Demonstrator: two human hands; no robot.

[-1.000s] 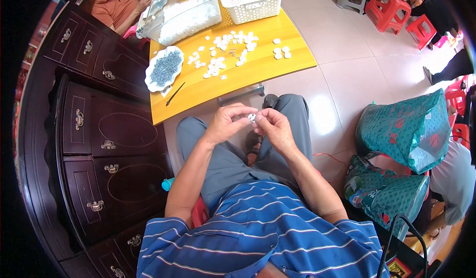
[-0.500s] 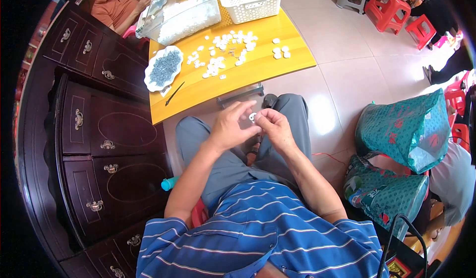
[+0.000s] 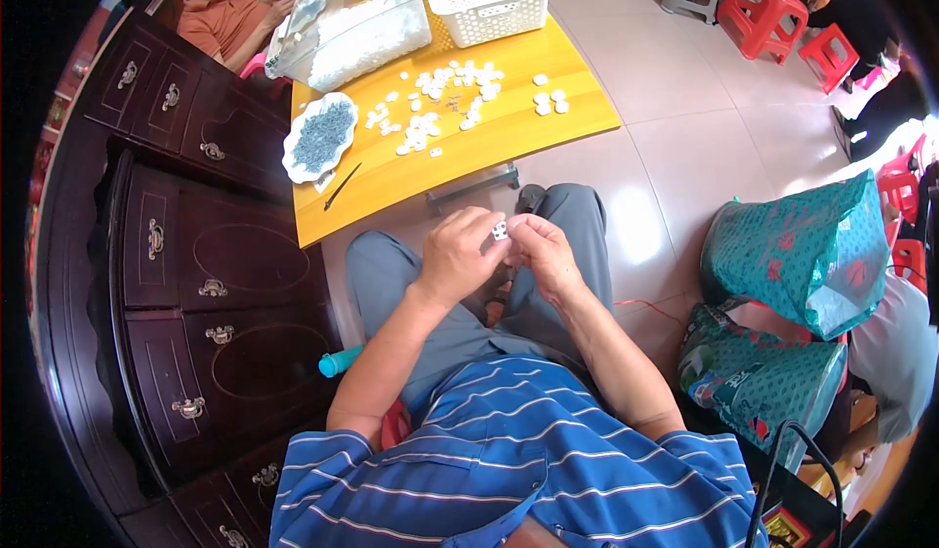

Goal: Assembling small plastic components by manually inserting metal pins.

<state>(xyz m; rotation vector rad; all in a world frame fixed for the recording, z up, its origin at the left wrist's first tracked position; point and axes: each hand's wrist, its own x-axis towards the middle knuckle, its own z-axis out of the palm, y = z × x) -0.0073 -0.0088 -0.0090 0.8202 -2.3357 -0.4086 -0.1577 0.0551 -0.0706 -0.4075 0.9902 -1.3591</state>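
Note:
Above my lap, my left hand (image 3: 458, 255) and my right hand (image 3: 544, 253) meet around a small white plastic piece with dark holes (image 3: 500, 230). The fingers of both hands are closed on it, the left from one side and the right from the other. Beyond them, on the yellow wooden table (image 3: 391, 191), lie many loose white plastic pieces (image 3: 419, 132). A scalloped white dish (image 3: 290, 162) holds a heap of small grey metal parts (image 3: 323, 137). A thin black stick-like tool (image 3: 342, 185) lies near the table's front edge.
A clear bin of white pieces (image 3: 377, 44) and a white perforated basket (image 3: 499, 25) stand at the table's far side. Dark wooden cabinets (image 3: 235, 245) line the left. Teal bags (image 3: 792, 255) and red stools (image 3: 763, 15) are on the right. Another person (image 3: 227, 25) sits far left.
My left hand has gone from spread fingers to closed on the white piece. The piece has turned and shows its dark holes differently. The right hand stays about where it was.

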